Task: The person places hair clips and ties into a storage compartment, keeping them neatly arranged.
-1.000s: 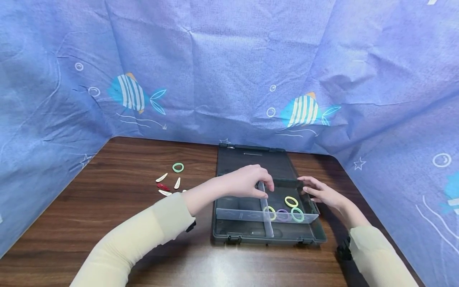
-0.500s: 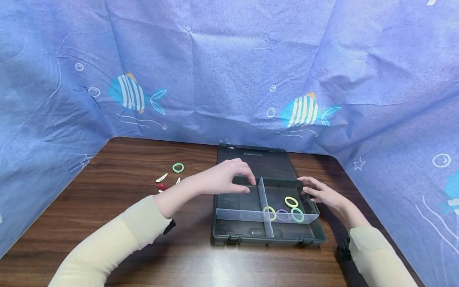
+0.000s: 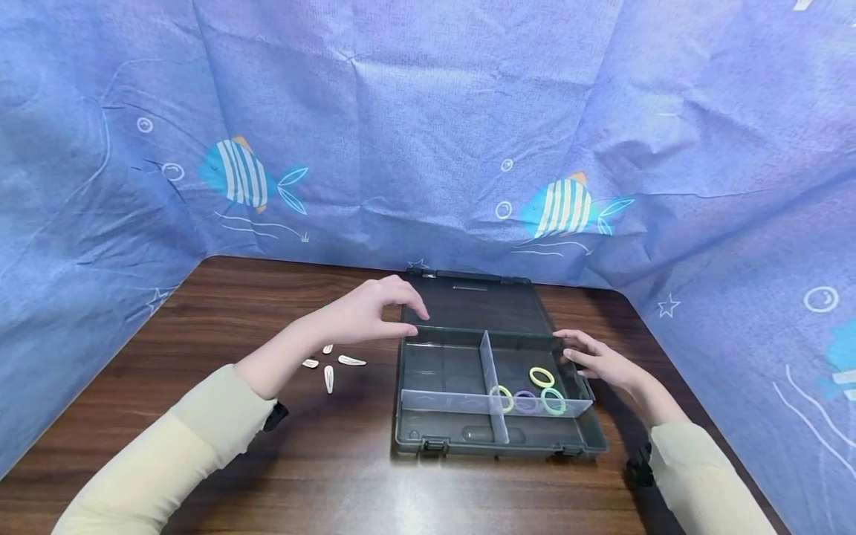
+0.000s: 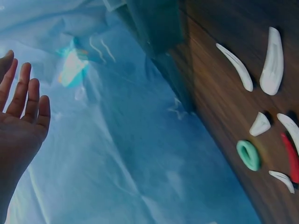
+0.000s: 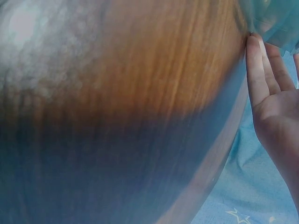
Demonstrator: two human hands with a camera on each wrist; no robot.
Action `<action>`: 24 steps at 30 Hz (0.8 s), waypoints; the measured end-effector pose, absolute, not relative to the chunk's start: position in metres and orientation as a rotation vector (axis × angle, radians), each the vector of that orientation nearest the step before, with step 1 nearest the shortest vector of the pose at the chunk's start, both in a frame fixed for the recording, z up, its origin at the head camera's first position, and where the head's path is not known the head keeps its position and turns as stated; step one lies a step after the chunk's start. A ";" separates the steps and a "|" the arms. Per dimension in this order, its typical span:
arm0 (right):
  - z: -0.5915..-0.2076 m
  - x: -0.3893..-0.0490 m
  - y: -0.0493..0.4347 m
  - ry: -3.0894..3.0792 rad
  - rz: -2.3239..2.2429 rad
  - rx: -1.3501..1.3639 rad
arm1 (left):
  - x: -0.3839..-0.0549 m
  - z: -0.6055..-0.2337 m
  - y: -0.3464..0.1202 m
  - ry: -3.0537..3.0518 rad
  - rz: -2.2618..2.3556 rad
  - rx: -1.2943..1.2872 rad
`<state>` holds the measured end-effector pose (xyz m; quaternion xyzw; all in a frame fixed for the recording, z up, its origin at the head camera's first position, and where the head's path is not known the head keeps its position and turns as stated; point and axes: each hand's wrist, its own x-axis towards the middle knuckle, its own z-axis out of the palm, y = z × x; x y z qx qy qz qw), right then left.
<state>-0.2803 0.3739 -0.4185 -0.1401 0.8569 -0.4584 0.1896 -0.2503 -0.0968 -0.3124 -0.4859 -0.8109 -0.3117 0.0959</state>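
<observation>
My left hand [image 3: 364,310] hovers at the left edge of the dark storage box [image 3: 501,448], fingers loosely bent and apart, holding nothing. In the left wrist view its palm faces the camera. My right hand [image 3: 597,362] touches the box's right wall with its fingers. Inside the right rear compartment lie two yellow hair ties [image 3: 542,377], a purple hair tie [image 3: 525,402] and a green hair tie [image 3: 553,401]. Several white snap clips [image 3: 351,360] lie left of the box; my left arm hides others. A red snap clip [image 4: 290,158] and another green hair tie [image 4: 248,155] show in the left wrist view.
The box's lid [image 3: 475,305] lies folded back against the patterned blue cloth [image 3: 428,134]. Clear dividers [image 3: 491,364] part the box into compartments. Brown wooden table [image 3: 321,461] extends in front and to the left.
My left hand has drawn back leftward from above the box's middle divider to its left edge, its arm now covering the red clip and loose green hair tie. The right hand stays put.
</observation>
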 end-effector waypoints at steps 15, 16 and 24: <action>-0.419 -0.277 0.372 2.416 -1.283 -0.375 | -0.275 -0.340 -0.153 -2.388 -0.961 -1.188; -0.419 -0.277 0.372 2.417 -1.279 -0.378 | -0.277 -0.342 -0.157 -2.384 -0.963 -1.169; -0.418 -0.278 0.373 2.428 -1.268 -0.389 | -0.294 -0.358 -0.184 -2.447 -0.975 -0.973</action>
